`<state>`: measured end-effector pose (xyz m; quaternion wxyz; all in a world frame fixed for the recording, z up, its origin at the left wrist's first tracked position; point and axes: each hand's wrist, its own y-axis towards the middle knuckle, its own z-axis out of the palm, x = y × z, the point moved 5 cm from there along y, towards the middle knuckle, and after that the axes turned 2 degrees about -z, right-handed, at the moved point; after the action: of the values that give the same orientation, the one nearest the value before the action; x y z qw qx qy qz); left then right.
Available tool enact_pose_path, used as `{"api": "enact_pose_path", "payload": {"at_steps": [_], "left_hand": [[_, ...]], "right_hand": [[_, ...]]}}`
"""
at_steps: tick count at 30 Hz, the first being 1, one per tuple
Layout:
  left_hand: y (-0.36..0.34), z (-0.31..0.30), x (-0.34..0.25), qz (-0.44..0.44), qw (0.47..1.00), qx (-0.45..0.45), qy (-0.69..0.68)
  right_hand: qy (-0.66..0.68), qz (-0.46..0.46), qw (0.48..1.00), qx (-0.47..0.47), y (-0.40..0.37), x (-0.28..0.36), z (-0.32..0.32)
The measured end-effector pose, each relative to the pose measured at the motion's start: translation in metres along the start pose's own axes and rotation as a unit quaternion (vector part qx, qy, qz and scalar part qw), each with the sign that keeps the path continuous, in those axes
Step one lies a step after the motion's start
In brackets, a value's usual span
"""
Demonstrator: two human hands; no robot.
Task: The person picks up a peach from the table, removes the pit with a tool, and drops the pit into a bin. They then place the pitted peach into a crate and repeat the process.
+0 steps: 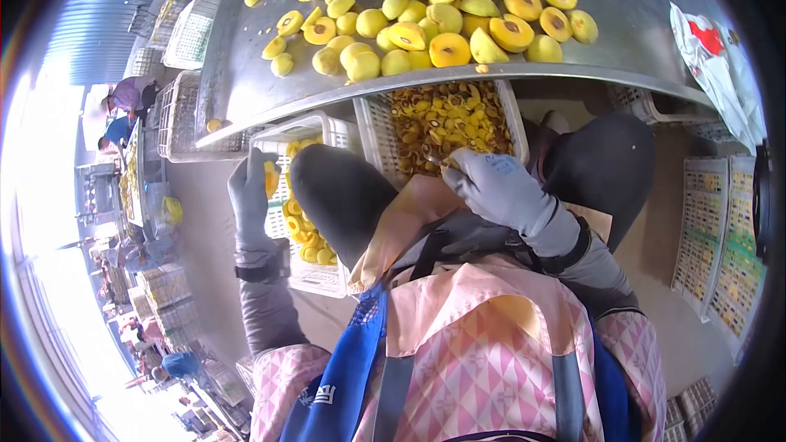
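Observation:
A grey glove covers my left hand (250, 196), which is over the left edge of a white crate (326, 278) of yellow fruit pieces. Its fingers are bent around a yellow-orange fruit piece (271, 178). My right hand (497, 186), also gloved, is closed around a small tool (437, 161) whose tip points left. Below that tool and beyond it stands a second crate (375, 141), filled with small yellow and brown scraps. Many halved yellow-green fruits (449, 50) lie heaped on the metal table (622, 53), some showing brown pits or hollows.
A white plastic bag (716, 65) with a red mark hangs at the table's right end. Stacked crates (700, 229) stand on the right, more crates (192, 33) on the left. My knees flank the scrap crate. Several people (127, 96) are at the far left.

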<state>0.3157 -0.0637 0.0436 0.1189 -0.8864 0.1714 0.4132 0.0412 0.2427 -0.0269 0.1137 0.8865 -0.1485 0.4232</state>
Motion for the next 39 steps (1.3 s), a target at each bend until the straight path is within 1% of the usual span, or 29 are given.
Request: {"api": "enact_pose_path", "payload": {"at_steps": [1, 2, 3, 5, 6, 7, 8, 10, 13, 15, 16, 17, 18, 19, 20, 21, 22, 25, 27, 28, 30, 32, 33, 35, 36, 38, 39], "left_hand": [[0.012, -0.017, 0.018, -0.008, 0.965, 0.019, 0.263], [0.026, -0.021, 0.024, 0.095, 0.931, -0.008, 0.353], [0.043, -0.017, 0.029, 0.195, 0.878, -0.033, 0.436], [0.068, 0.003, 0.000, 0.229, 0.889, -0.030, 0.396], [0.077, 0.025, -0.029, 0.162, 0.949, -0.002, 0.271], [0.094, 0.048, -0.040, 0.203, 0.954, 0.012, 0.221], [0.113, 0.068, -0.050, 0.243, 0.955, 0.026, 0.169], [0.138, 0.110, -0.067, 0.357, 0.898, 0.073, 0.245], [0.160, 0.150, -0.064, 0.280, 0.902, 0.135, 0.299], [0.164, 0.149, -0.065, 0.157, 0.950, 0.173, 0.208], [0.161, 0.149, -0.070, 0.093, 0.964, 0.192, 0.161], [0.150, 0.148, -0.079, 0.072, 0.970, 0.232, 0.030], [0.134, 0.145, -0.087, 0.049, 0.957, 0.266, -0.103], [0.114, 0.141, -0.096, 0.024, 0.926, 0.295, -0.233], [0.095, 0.136, -0.103, -0.001, 0.878, 0.315, -0.360], [0.076, 0.133, -0.112, 0.063, 0.916, 0.267, -0.291], [0.052, 0.139, -0.123, 0.125, 0.943, 0.216, -0.219], [-0.003, 0.165, -0.131, 0.023, 0.887, 0.246, -0.389], [-0.024, 0.180, -0.134, 0.125, 0.912, 0.234, -0.313], [-0.033, 0.185, -0.136, 0.227, 0.936, 0.179, -0.200], [-0.048, 0.191, -0.142, 0.319, 0.939, 0.113, -0.063], [-0.059, 0.193, -0.150, 0.305, 0.947, 0.099, -0.027], [-0.068, 0.195, -0.162, 0.297, 0.945, 0.113, -0.083], [-0.068, 0.198, -0.158, 0.290, 0.946, 0.115, -0.088], [-0.067, 0.199, -0.156, 0.286, 0.947, 0.114, -0.090], [-0.067, 0.203, -0.155, 0.241, 0.955, 0.126, -0.119], [-0.066, 0.205, -0.152, 0.198, 0.953, 0.149, -0.174]], "right_hand": [[0.006, 0.002, 1.000, 0.003, 0.001, 0.003, -0.001], [-0.001, -0.003, 1.000, 0.006, 0.003, 0.005, -0.001], [-0.009, -0.008, 1.000, 0.010, 0.003, 0.006, -0.001], [-0.018, -0.011, 1.000, 0.015, 0.006, 0.007, 0.001], [-0.017, -0.011, 1.000, 0.016, 0.007, 0.005, 0.003], [-0.017, -0.010, 1.000, 0.017, 0.009, 0.005, 0.003], [-0.005, 0.003, 1.000, 0.030, 0.010, 0.003, 0.005], [0.020, 0.033, 0.998, 0.055, 0.013, 0.000, 0.006], [0.057, 0.052, 0.997, 0.032, 0.017, -0.001, 0.005], [0.077, 0.037, 0.996, 0.003, 0.020, 0.004, -0.001], [0.088, 0.030, 0.996, -0.013, 0.021, 0.007, -0.005], [0.095, 0.016, 0.994, -0.043, 0.021, 0.012, -0.011], [0.103, 0.001, 0.992, -0.072, 0.022, 0.018, -0.018], [0.108, -0.013, 0.989, -0.102, 0.021, 0.022, -0.022], [0.140, -0.022, 0.984, -0.107, 0.024, 0.023, -0.021], [0.171, -0.032, 0.978, -0.111, 0.028, 0.023, -0.020], [0.202, -0.040, 0.972, -0.114, 0.030, 0.025, -0.019], [0.211, -0.036, 0.974, -0.077, 0.033, 0.031, -0.018], [0.234, -0.031, 0.968, -0.089, 0.031, 0.034, -0.021], [0.244, -0.030, 0.965, -0.095, 0.030, 0.034, -0.023], [0.239, -0.042, 0.959, -0.145, 0.027, 0.034, -0.025], [0.244, -0.046, 0.952, -0.177, 0.025, 0.034, -0.029], [0.235, -0.056, 0.951, -0.194, 0.025, 0.035, -0.030], [0.216, -0.076, 0.947, -0.224, 0.022, 0.034, -0.030], [0.202, -0.077, 0.951, -0.222, 0.022, 0.033, -0.030], [0.176, -0.079, 0.957, -0.217, 0.021, 0.032, -0.028], [0.156, -0.089, 0.957, -0.230, 0.020, 0.033, -0.029]]}}
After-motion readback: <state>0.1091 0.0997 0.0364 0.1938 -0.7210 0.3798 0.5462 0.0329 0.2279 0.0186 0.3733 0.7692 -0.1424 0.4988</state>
